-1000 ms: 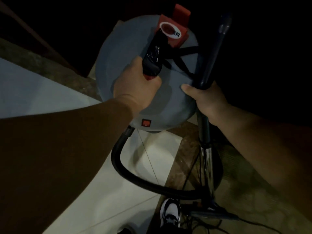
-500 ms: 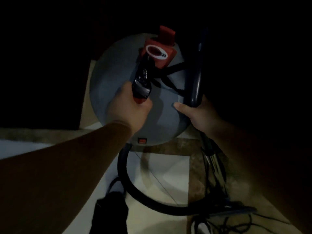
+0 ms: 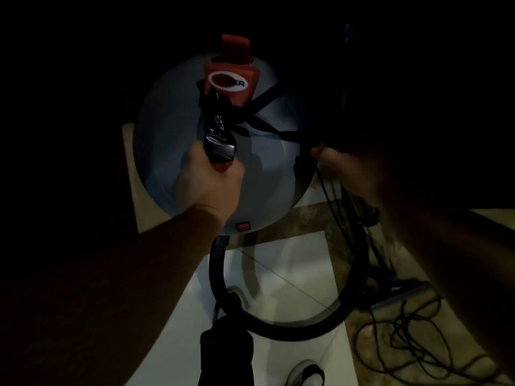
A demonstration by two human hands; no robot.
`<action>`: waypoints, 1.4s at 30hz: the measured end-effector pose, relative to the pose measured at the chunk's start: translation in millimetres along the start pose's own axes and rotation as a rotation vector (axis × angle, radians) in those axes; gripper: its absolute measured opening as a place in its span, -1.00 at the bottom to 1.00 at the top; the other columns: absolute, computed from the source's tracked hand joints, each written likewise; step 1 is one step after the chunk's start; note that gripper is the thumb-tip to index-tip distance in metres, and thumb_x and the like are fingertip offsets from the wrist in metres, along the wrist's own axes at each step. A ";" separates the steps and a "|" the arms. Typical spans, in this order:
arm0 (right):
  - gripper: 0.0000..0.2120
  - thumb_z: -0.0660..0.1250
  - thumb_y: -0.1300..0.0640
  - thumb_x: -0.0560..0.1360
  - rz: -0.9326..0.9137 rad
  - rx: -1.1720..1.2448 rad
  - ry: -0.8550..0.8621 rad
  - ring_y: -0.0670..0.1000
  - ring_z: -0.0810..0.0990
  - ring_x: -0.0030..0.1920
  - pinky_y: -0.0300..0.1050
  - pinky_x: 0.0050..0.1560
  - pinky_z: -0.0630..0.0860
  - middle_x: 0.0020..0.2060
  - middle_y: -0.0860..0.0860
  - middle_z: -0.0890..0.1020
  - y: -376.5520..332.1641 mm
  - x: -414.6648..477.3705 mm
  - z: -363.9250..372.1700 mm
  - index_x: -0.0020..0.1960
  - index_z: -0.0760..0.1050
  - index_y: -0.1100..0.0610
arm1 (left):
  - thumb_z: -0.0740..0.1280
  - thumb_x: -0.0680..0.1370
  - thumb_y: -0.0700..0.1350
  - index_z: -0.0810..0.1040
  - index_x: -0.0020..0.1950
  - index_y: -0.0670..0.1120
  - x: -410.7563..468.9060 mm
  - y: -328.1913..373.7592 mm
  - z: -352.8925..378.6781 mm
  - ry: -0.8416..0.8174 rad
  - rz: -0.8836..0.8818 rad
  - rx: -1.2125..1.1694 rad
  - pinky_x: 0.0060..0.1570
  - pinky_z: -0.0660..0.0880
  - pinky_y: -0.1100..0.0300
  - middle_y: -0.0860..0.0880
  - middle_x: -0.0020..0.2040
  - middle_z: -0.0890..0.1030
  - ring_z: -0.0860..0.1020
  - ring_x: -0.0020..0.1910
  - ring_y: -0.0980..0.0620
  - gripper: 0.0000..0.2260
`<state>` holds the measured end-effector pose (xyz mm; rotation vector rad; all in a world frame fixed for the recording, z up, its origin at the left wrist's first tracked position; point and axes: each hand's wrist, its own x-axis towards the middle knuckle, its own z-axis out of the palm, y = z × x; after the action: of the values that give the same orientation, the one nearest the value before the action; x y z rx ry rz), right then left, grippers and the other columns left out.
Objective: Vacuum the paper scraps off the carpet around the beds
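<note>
Two hands carry: left hand [image 3: 209,185] curls round the vacuum [image 3: 267,168] handle [image 3: 220,135]; right hand [image 3: 337,168], three o'clock, seemingly wraps the wand [image 3: 352,87]. Lift level, minding the cord [image 3: 404,330] at five o'clock.

Both forearms bare. Left hand [image 3: 209,185] and right hand [image 3: 342,171] bare, the right deep in shadow. One shoe [image 3: 303,374], floor's near edge: white, dark trim.

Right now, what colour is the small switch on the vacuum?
The switch on the grey vacuum is red; the head view shows it best.
</note>
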<state>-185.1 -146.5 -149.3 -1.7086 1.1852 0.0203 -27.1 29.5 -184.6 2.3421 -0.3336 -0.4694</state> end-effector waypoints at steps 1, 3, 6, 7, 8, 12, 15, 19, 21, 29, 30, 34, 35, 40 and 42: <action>-0.58 0.37 -0.42 0.25 0.011 0.016 -0.026 0.11 0.69 0.11 0.24 0.24 0.60 0.02 -0.03 0.69 3.8 -1.0 -8.1 -0.04 0.65 -0.18 | 0.29 0.32 0.24 0.49 0.13 0.05 1.8 -1.1 1.1 0.021 -0.011 0.000 0.01 0.60 0.00 -0.01 0.01 0.62 0.63 -0.04 -0.03 -0.54; -0.62 0.39 -0.40 0.26 0.021 0.082 0.013 0.03 0.70 -0.02 0.12 0.12 0.65 -0.09 -0.07 0.70 -8.1 -17.8 -20.9 -0.09 0.66 -0.18 | 0.27 0.29 0.26 0.52 0.14 0.02 1.1 -1.7 4.7 0.056 -0.024 0.013 0.05 0.60 -0.02 -0.03 0.02 0.63 0.63 0.00 -0.06 -0.49; -0.69 0.48 -0.19 0.47 0.057 0.215 -0.005 -0.11 0.60 -0.22 -0.34 -0.20 0.53 -0.16 -0.05 0.64 -37.5 -36.6 -33.7 0.03 0.69 0.03 | 0.24 0.29 0.26 0.54 0.11 -0.05 1.5 -1.3 7.7 0.074 -0.028 0.024 0.05 0.58 -0.02 -0.07 -0.02 0.62 0.63 -0.02 -0.09 -0.47; -0.79 0.47 -0.09 0.54 0.081 0.245 -0.021 -0.13 0.55 -0.27 -0.35 -0.25 0.49 -0.22 -0.04 0.60 -49.2 -40.7 -37.5 -0.06 0.65 0.06 | 0.23 0.29 0.26 0.54 0.10 -0.08 2.2 -2.1 8.4 0.067 -0.028 0.015 0.03 0.57 0.00 -0.07 -0.05 0.60 0.62 -0.04 -0.09 -0.46; -0.82 0.46 -0.03 0.57 0.077 0.269 -0.017 -0.14 0.54 -0.31 -0.33 -0.27 0.49 -0.28 -0.05 0.58 -60.9 -43.1 -40.5 -0.13 0.61 0.04 | 0.22 0.29 0.26 0.53 0.08 -0.09 2.7 -2.9 9.1 0.059 -0.026 0.007 0.00 0.55 0.06 -0.06 -0.08 0.58 0.60 -0.06 -0.08 -0.46; -0.82 0.44 0.17 0.59 -0.028 0.422 0.087 -0.13 0.48 -0.45 -0.28 -0.39 0.46 -0.40 -0.03 0.50 -98.5 -40.3 -40.9 -0.16 0.50 0.12 | 0.27 0.34 0.22 0.50 0.10 -0.07 -1.1 1.7 5.7 0.036 -0.033 0.051 -0.03 0.41 0.13 0.00 -0.08 0.49 0.57 -0.04 -0.08 -0.52; -0.81 0.43 0.20 0.59 -0.072 0.543 0.151 -0.07 0.47 -0.45 -0.23 -0.39 0.44 -0.45 -0.01 0.49 -105.8 -39.2 -35.4 -0.16 0.49 0.17 | 0.42 0.45 0.06 0.50 0.19 -0.10 -1.5 4.5 2.4 0.017 -0.029 0.067 0.05 0.40 0.10 -0.10 0.06 0.58 0.58 0.08 -0.15 -0.60; -0.81 0.43 0.19 0.58 -0.095 0.569 0.200 -0.05 0.49 -0.44 -0.20 -0.39 0.45 -0.47 -0.01 0.50 -113.1 -49.2 -35.4 -0.13 0.50 0.25 | 0.41 0.45 0.09 0.47 0.16 0.01 -0.9 1.1 -0.4 -0.024 -0.033 0.032 0.04 0.44 0.07 -0.07 0.08 0.60 0.59 0.05 -0.12 -0.65; -0.80 0.43 0.19 0.58 -0.145 0.566 0.210 -0.04 0.50 -0.42 -0.17 -0.35 0.47 -0.45 0.00 0.51 -119.7 -52.4 -39.5 -0.17 0.51 0.21 | 0.36 0.41 0.14 0.43 0.09 0.08 -0.4 -1.1 -0.7 -0.023 -0.034 0.028 0.07 0.52 0.00 -0.05 0.06 0.60 0.60 0.02 -0.11 -0.69; -0.87 0.47 0.11 0.58 -0.198 0.587 0.291 -0.06 0.57 -0.31 -0.15 -0.23 0.53 -0.31 0.01 0.58 -121.9 -40.2 -50.3 -0.07 0.57 0.14 | 0.37 0.45 0.12 0.40 0.05 0.10 -3.8 -0.8 -1.7 -0.019 -0.018 0.045 0.03 0.52 0.02 -0.04 0.02 0.59 0.60 -0.01 -0.10 -0.74; -0.85 0.49 0.05 0.56 -0.143 0.573 0.306 -0.08 0.58 -0.31 -0.15 -0.22 0.53 -0.30 0.00 0.60 -117.9 -35.1 -47.4 -0.04 0.59 0.11 | 0.36 0.44 0.13 0.44 0.07 0.05 -3.2 -1.7 -1.3 -0.011 -0.010 0.044 0.05 0.53 0.01 -0.06 0.03 0.60 0.61 0.00 -0.12 -0.72; -0.71 0.48 0.02 0.57 0.007 0.543 0.314 -0.25 0.58 -0.38 -0.34 -0.36 0.47 -0.23 -0.05 0.64 -98.8 -18.1 -30.4 0.17 0.63 0.19 | 0.38 0.45 0.12 0.48 0.14 -0.05 -3.4 0.8 -1.4 -0.005 -0.026 0.041 0.04 0.50 0.03 -0.13 0.06 0.62 0.61 0.04 -0.21 -0.64; -0.64 0.48 0.01 0.57 0.017 0.544 0.312 -0.23 0.61 -0.30 -0.33 -0.33 0.47 -0.14 -0.02 0.66 -95.3 -15.0 -27.0 0.27 0.60 0.21 | 0.39 0.47 0.09 0.49 0.15 -0.07 -3.8 2.0 -2.2 -0.004 -0.018 0.048 0.01 0.48 0.06 -0.14 0.05 0.61 0.61 0.03 -0.22 -0.65; -0.51 0.52 -0.05 0.53 0.076 0.588 0.314 0.04 0.66 0.11 -0.12 -0.03 0.57 0.18 0.06 0.67 -78.0 -11.2 -10.6 0.38 0.49 0.09 | 0.38 0.55 0.02 0.53 0.25 -0.13 -9.6 8.2 -10.9 -0.027 0.064 0.099 0.01 0.32 0.22 -0.11 0.10 0.60 0.58 0.10 -0.14 -0.66; -0.41 0.54 -0.21 0.45 0.168 0.517 0.261 0.09 0.64 0.21 0.06 0.23 0.58 0.25 0.03 0.65 -63.9 -17.2 -2.6 0.37 0.50 0.02 | 0.39 0.55 0.02 0.50 0.24 -0.12 -11.5 11.6 -13.4 -0.034 0.029 0.078 0.02 0.32 0.19 -0.06 0.06 0.57 0.56 0.09 -0.08 -0.66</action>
<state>-150.3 -136.3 -93.9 -1.1777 1.3793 -0.3859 -33.1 33.5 -164.7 2.4033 -0.4083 -0.4909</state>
